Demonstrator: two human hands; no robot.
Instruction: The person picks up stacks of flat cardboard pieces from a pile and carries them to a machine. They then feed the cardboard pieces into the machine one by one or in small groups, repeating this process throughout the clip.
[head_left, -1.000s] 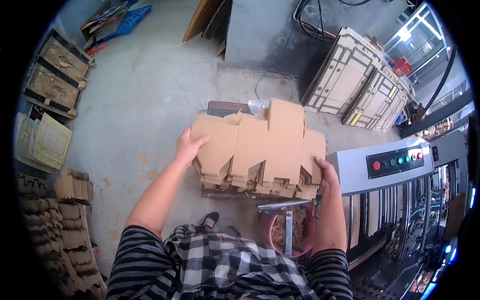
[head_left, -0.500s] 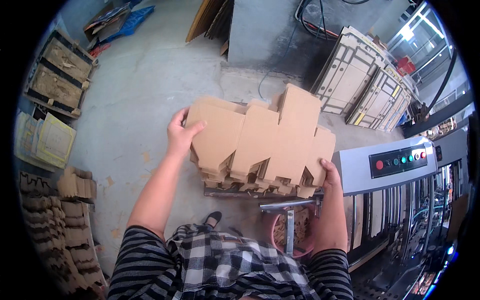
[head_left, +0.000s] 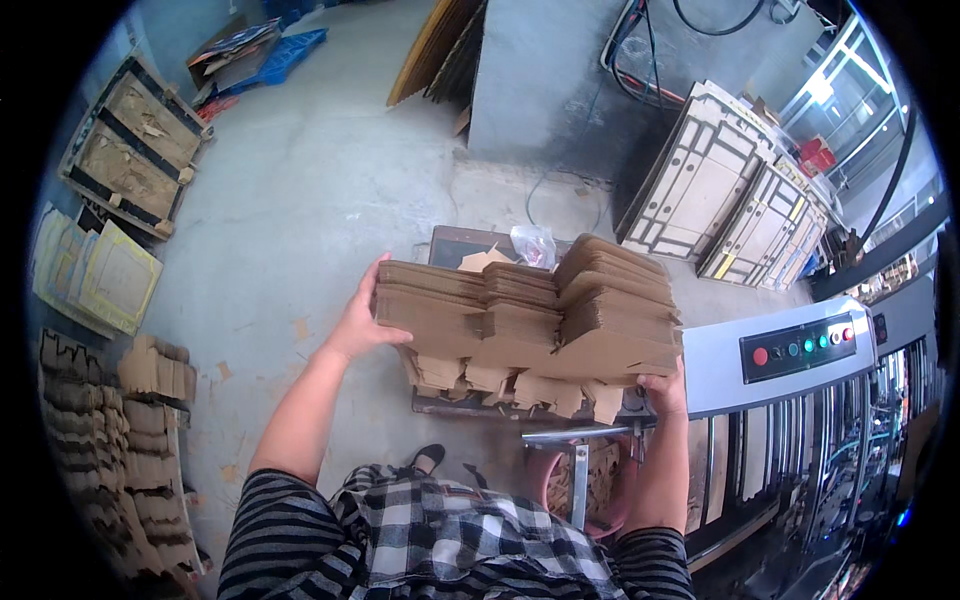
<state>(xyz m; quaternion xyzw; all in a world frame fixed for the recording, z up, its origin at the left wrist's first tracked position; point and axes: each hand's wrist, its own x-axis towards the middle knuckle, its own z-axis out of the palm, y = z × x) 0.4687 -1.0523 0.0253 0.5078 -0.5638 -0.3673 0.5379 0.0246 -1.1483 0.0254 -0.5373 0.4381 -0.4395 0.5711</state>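
Observation:
A thick stack of brown die-cut cardboard blanks [head_left: 520,330] is held up between my two hands, tipped so that its layered far edges show. My left hand [head_left: 360,320] closes on its left end, with the thumb on the near side. At the lower right corner, my right hand [head_left: 665,388] grips the other end; its fingers are partly hidden. Notched cardboard flaps [head_left: 545,393] show just below the stack; I cannot tell whether they belong to it. A dark low stand [head_left: 452,250] lies behind and beneath, bearing cardboard scraps and a clear plastic bag [head_left: 533,246].
To the right is a machine with a grey control panel [head_left: 710,365] carrying coloured buttons. Below it stands a pink bin [head_left: 540,470] of cardboard offcuts. Stacked cardboard blanks [head_left: 155,440] line the left; flat cutting boards [head_left: 690,180] lean at the back right.
The stack has tilted from showing its broad printed-side face to showing its layered edges. Both hands have come lower and nearer, uncovering the stand and plastic bag behind.

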